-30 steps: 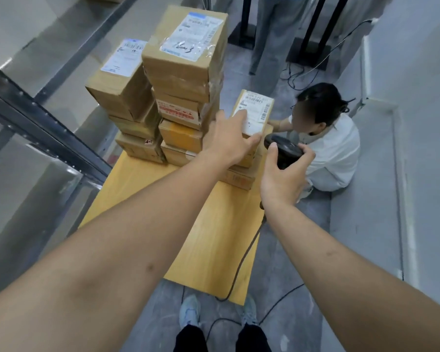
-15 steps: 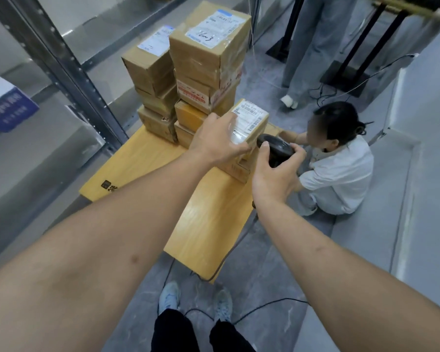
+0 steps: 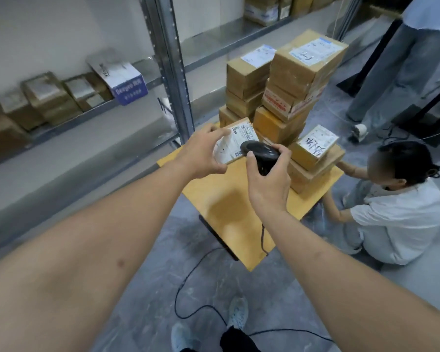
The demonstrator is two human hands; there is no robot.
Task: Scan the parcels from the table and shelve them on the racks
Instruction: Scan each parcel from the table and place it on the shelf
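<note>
My left hand (image 3: pixel 201 153) grips a small cardboard parcel (image 3: pixel 235 141) with a white barcode label, lifted above the wooden table (image 3: pixel 226 199). My right hand (image 3: pixel 267 179) holds a black corded scanner (image 3: pixel 261 152), its head right over the label. A tall stack of brown parcels (image 3: pixel 290 85) stands at the table's far side. Another labelled parcel (image 3: pixel 315 146) tops a short pile at the right edge. The metal rack (image 3: pixel 170 72) rises on the left.
Shelved boxes (image 3: pixel 48 97), one of them blue and white (image 3: pixel 122 82), line the left rack. A person in white (image 3: pixel 396 212) sits on the floor by the table's right side. Another person (image 3: pixel 391 59) stands behind. The scanner cable (image 3: pixel 188 288) trails across the floor near my feet.
My left hand has lifted the small parcel off the right pile and carried it left, toward the rack. My right hand followed with the scanner over its label. My view swung left.
</note>
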